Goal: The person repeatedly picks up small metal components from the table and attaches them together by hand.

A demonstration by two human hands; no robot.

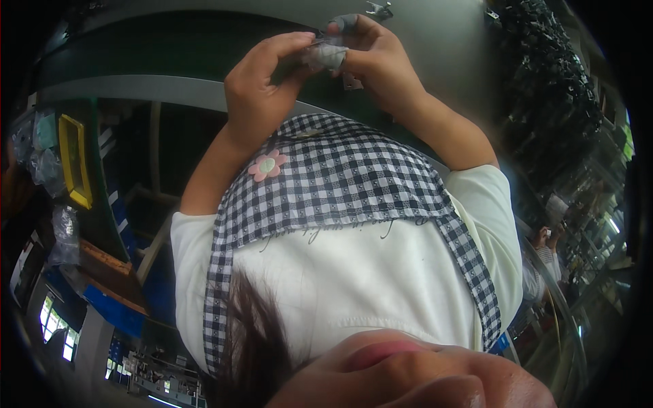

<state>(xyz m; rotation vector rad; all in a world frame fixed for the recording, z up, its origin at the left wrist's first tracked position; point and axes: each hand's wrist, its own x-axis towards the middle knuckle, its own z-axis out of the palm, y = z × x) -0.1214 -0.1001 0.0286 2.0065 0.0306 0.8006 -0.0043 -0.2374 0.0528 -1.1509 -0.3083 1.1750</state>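
Note:
Over the bench, my left hand [262,85] and my right hand [386,64] meet at their fingertips. Grey wrapping [328,57] covers the thumb of my right hand, and its index fingertip is wrapped too. Both hands are closed in a pinch around something small between them; the fingers hide most of it, and its kind cannot be told. A small pale piece [352,82] shows just below the right hand's fingers. Beyond the hands, a small dark and silvery part [379,10] lies on the bench [445,41].
A large heap of small dark parts [544,88] covers the bench's right side. On the left are a yellow frame [75,160], clear plastic bags [46,163] and a blue bin [114,309]. Another person [544,262] is at the right, behind the heap. My checked apron [333,180] is close to the bench edge.

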